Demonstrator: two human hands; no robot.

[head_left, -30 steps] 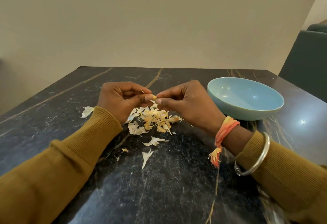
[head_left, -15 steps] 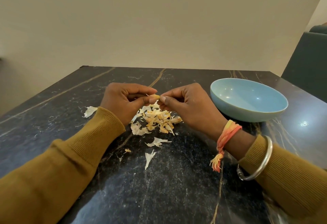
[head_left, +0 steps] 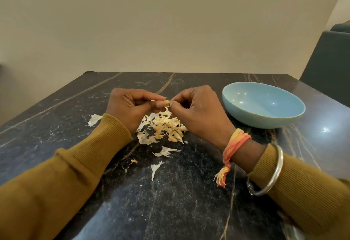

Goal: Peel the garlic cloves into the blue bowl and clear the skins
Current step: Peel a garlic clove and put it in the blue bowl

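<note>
While the bowl (head_left: pixel 263 105) sits empty

Since one clove (head_left: pixel 166 102) takes both hands, left hand (head_left: pixel 130 107) pinches it steady, right hand (head_left: pixel 197 110) nips its skin, held above the pile (head_left: pixel 164 127) so scraps land there. Bowl's near the right hand for an easy drop.

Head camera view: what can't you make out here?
Head view:
The garlic clove: fingertips of the left hand and right hand cover most; remaining skin unclear.
The blue bowl: near inner wall hidden behind its own rim.
The pile: pieces too small to tell cloves from skins; right hand hides its edge.
The dark chair: cut off by right edge.
</note>
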